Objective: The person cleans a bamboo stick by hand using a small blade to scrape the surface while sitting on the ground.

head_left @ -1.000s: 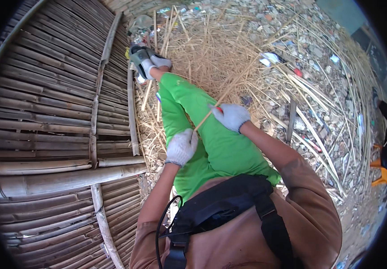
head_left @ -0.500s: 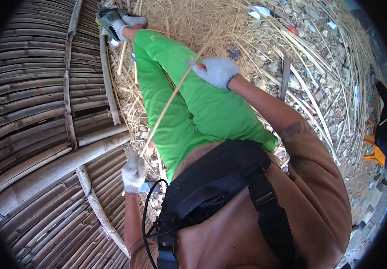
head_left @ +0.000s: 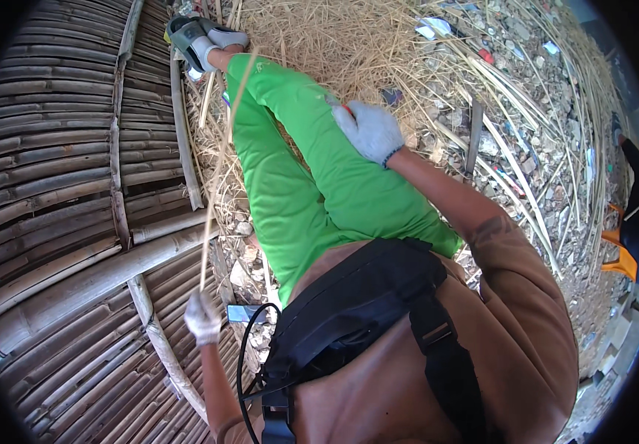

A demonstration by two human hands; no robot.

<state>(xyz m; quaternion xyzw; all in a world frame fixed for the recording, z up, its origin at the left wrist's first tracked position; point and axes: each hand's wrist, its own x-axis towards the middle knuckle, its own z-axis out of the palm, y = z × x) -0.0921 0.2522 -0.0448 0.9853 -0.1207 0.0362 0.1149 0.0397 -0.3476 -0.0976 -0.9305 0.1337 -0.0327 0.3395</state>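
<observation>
My left hand (head_left: 203, 317), in a white knit glove, is closed on the lower end of a long thin bamboo strip (head_left: 218, 174). The strip rises over the edge of the bamboo slats and ends near my knees. On my thigh rests my gloved right hand (head_left: 373, 133), curled around a small red-handled tool (head_left: 348, 110); most of it is hidden by the fingers, and its kind cannot be made out. The strip is apart from my right hand. Bright green trousers (head_left: 290, 155) cover my outstretched legs.
A bamboo slat platform (head_left: 53, 185) lies to my left. Beside my hip is a flat bluish rectangular object (head_left: 247, 314). Straw and shavings (head_left: 334, 37) cover ground past my legs. Loose strips (head_left: 515, 159) lie on rubble at right, near an orange chair (head_left: 619, 259) and another person (head_left: 636, 185).
My left hand has moved left and down, swinging the bamboo strip off my thigh toward the slats. The strip has come away from my right hand, which has shifted slightly right.
</observation>
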